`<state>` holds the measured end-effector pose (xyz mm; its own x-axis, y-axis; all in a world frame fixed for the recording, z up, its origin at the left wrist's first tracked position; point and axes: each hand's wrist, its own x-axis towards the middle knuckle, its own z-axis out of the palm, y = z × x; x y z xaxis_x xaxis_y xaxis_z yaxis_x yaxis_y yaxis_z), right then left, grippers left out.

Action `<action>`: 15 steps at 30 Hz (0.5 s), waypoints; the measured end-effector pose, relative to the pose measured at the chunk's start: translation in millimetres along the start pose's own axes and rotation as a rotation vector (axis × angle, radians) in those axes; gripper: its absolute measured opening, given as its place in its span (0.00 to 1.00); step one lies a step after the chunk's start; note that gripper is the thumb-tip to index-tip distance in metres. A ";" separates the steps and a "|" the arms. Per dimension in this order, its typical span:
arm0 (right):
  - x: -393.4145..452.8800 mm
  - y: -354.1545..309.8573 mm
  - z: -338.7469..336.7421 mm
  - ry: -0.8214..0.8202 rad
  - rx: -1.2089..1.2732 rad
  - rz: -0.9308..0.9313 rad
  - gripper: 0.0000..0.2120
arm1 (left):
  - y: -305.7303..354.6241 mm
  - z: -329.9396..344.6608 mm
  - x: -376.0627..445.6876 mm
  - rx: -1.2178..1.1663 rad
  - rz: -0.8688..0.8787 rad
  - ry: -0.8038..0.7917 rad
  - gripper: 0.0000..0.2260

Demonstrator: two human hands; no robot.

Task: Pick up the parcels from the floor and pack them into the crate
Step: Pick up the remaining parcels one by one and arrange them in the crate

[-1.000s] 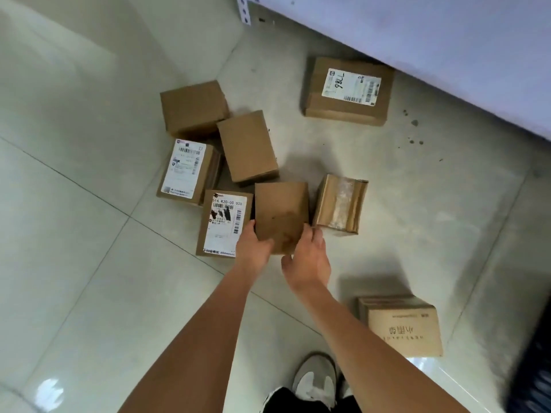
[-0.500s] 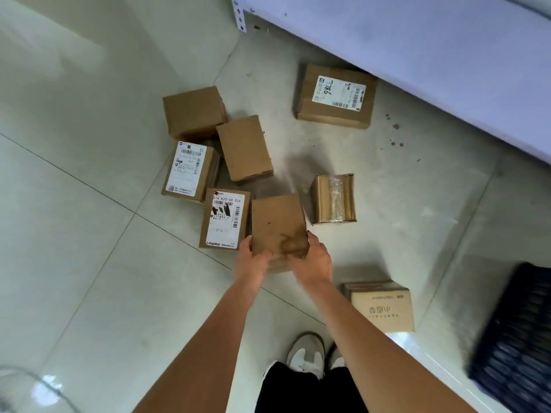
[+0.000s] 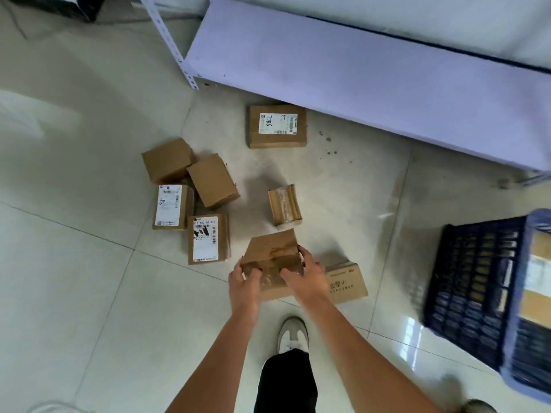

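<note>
Both hands are clamped on one plain brown cardboard parcel point(image 3: 272, 257), held clear of the pale tiled floor point(image 3: 89, 293). Left hand point(image 3: 245, 281) grips the near-left corner; right hand point(image 3: 304, 277) grips the near-right side, fingers wrapped over the right edge. The parcel's long axis runs away from the person, far end tipped up slightly.

The dark blue slatted plastic crate point(image 3: 483, 296) lies to the right of the grip, well apart, so the right hand is the nearer one. The crate looks blurred; brown cardboard shows inside it at the far right. Judged from this, the coming move is a carry rightward and a lowering over the crate's near wall.

Obstructions: a brown printed carton point(image 3: 347, 281) sits just beside the right hand, between grip and crate; the parcel should pass above it. Beyond it the floor toward the crate is open.

Ahead of the grip lies a small taped carton point(image 3: 284, 205); ahead-left, a group of four brown boxes point(image 3: 193, 198), two with white labels. Farther ahead, a labelled flat box point(image 3: 277, 126) rests at the edge of a pale lilac metal shelf point(image 3: 357, 70). All of these remain to be packed.
</note>
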<state>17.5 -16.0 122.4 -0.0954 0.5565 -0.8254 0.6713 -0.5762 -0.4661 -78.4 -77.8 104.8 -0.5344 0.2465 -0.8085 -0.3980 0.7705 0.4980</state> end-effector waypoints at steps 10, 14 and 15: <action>-47.5 79.8 -175.4 0.149 0.217 -0.015 0.31 | 28.0 142.7 -134.5 0.085 0.205 -0.109 0.19; -66.4 116.6 -274.8 0.236 0.344 -0.035 0.29 | 40.1 218.8 -197.5 0.077 0.311 -0.198 0.16; -68.5 127.2 -298.5 0.251 0.389 -0.024 0.29 | 41.4 238.8 -212.5 0.065 0.334 -0.217 0.14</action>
<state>328.8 51.3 214.8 0.1057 0.6727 -0.7323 0.3407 -0.7164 -0.6088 196.7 42.1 222.3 -0.4538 0.6027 -0.6564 -0.1773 0.6608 0.7293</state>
